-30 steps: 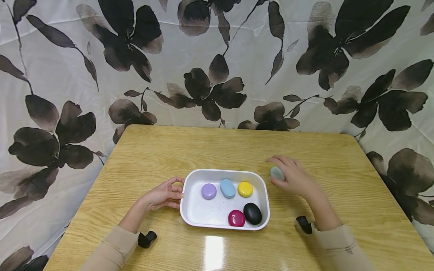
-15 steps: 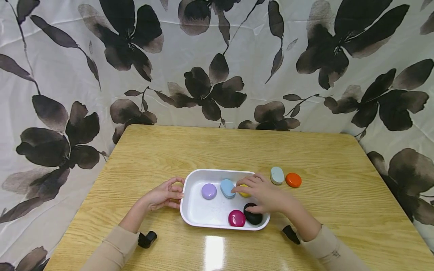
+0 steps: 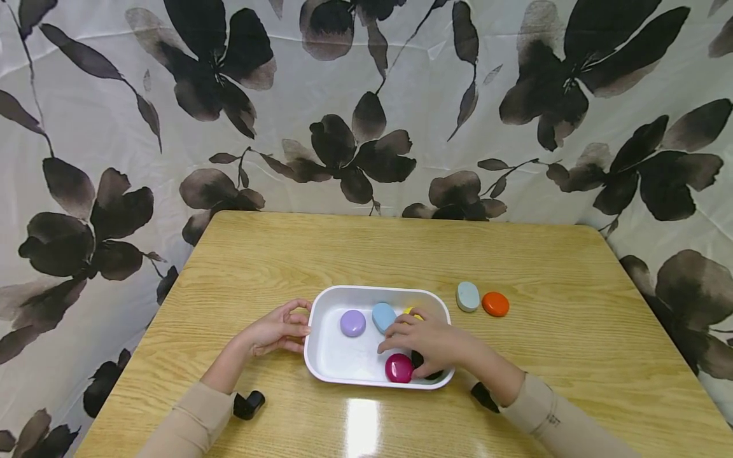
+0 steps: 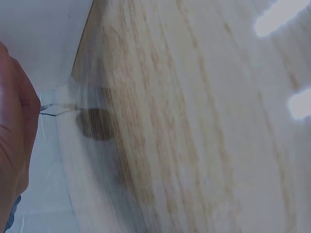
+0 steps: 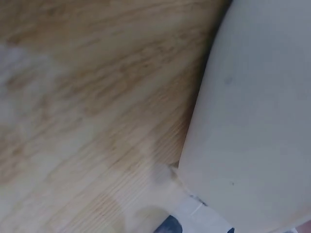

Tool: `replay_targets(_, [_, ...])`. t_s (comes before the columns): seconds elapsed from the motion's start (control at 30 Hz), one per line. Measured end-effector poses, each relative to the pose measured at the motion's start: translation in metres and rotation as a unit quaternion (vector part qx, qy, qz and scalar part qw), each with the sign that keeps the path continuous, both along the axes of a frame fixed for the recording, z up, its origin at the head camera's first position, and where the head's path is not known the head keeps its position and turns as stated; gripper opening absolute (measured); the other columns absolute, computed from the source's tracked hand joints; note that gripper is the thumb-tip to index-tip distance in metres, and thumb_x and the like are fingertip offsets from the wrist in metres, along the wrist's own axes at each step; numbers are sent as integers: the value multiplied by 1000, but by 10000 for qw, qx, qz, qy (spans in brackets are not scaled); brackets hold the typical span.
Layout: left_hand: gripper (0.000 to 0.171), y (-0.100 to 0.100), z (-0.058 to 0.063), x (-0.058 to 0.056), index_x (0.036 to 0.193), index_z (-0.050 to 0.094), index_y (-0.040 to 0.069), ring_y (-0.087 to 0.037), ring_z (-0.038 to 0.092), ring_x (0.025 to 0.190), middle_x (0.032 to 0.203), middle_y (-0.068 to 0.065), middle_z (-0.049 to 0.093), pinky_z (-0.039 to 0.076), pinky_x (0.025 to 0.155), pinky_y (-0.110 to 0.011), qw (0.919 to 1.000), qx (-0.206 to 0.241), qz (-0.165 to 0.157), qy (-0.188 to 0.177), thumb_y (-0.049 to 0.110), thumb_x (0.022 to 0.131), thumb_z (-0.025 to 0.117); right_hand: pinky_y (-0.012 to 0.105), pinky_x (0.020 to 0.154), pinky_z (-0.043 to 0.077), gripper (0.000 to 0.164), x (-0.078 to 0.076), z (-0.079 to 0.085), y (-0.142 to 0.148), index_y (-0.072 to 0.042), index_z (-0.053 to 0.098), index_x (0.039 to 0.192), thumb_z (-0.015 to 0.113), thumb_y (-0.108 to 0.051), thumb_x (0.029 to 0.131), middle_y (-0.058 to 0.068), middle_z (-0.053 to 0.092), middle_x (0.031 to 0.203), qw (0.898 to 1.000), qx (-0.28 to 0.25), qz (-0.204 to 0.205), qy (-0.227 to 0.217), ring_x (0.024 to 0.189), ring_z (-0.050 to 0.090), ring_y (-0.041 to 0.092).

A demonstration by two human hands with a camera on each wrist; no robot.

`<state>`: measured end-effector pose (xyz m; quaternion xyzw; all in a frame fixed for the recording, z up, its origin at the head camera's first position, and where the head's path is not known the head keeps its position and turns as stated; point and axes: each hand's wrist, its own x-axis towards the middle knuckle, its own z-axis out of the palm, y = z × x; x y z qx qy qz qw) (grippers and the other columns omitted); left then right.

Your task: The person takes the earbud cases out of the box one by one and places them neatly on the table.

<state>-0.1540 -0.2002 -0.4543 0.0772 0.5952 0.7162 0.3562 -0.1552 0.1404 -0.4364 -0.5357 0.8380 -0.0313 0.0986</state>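
The white tray [image 3: 343,362] stands on the wooden table with several smooth, rounded, pebble-like pieces in it. My left hand [image 3: 277,331] grips the tray's left end; the left wrist view shows its curled fingers [image 4: 14,131] beside the white wall. Over the tray's right part, my right hand [image 3: 426,343] reaches down, thumb at the right edge of the crimson piece [image 3: 399,368], fingers just above it. That hand partly covers the black piece [image 3: 417,358] and the yellow piece [image 3: 413,312]. Left of the fingers lie the light blue piece [image 3: 383,316] and the purple piece [image 3: 352,323].
Outside the tray, at its right, a pale grey-green piece [image 3: 467,296] and an orange piece [image 3: 495,304] lie on the table [image 3: 366,254]. A floral cloth [image 3: 366,83] hangs behind. Black wrist devices [image 3: 249,404] show at both sleeves.
My right hand has let go of the pale grey-green piece beside the tray, leaving it near the orange one. It has moved left into the tray, then toward the crimson piece. The left hand stays put.
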Motion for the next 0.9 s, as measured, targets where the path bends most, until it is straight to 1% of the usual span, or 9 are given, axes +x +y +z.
replay_targets(0.1, [42,0,0,0,121,32,6,-15,59,76,86,-3,59,56,70,-37,10000,9,10,-19,-3,87,55,44,96,33,60,0,-3,-3,-35,49,122,76,-43,70,-8,50,121,9992,-9,248,306,116,39,18])
replay_targets(0.2, [42,-1,0,0,121,32,7,-15,60,76,86,-3,59,56,70,-36,10000,7,14,-26,-4,87,54,41,95,33,58,1,-5,-5,-35,51,119,76,-46,68,-8,52,117,9973,-135,471,551,113,41,18])
replay_targets(0.33, [42,0,0,0,121,32,7,-15,60,75,85,-2,59,56,70,-36,10000,12,17,-37,-4,87,53,39,93,33,51,2,-9,-8,-34,54,115,74,-44,69,-8,54,111,9949,-291,661,709,107,44,16])
replay_targets(0.5, [42,0,1,0,121,31,6,-14,59,75,85,-2,59,56,69,-35,10000,-5,20,-31,-4,87,54,42,93,35,44,3,-10,-11,-33,57,113,73,-42,72,-8,55,108,9956,-201,652,640,102,45,14])
replay_targets(0.63, [41,0,1,0,120,32,7,-14,59,74,85,-3,58,56,69,-35,10000,-44,25,-18,-3,87,54,40,92,35,42,4,-11,-12,-33,58,112,72,-42,73,-9,55,107,9963,-160,581,611,100,45,12])
replay_targets(0.77, [40,0,1,1,120,33,8,-15,59,75,86,-3,58,56,69,-35,10000,-87,39,-12,-4,87,54,38,92,35,41,4,-12,-12,-33,58,111,72,-41,73,-9,54,106,9957,-247,589,678,99,45,12])
replay_targets(0.9, [41,0,1,0,121,32,7,-16,59,76,87,-5,59,56,69,-35,9999,-104,40,0,-4,87,53,37,92,36,41,3,-12,-10,-32,58,109,73,-38,71,-8,54,105,9946,-448,548,756,98,46,12])
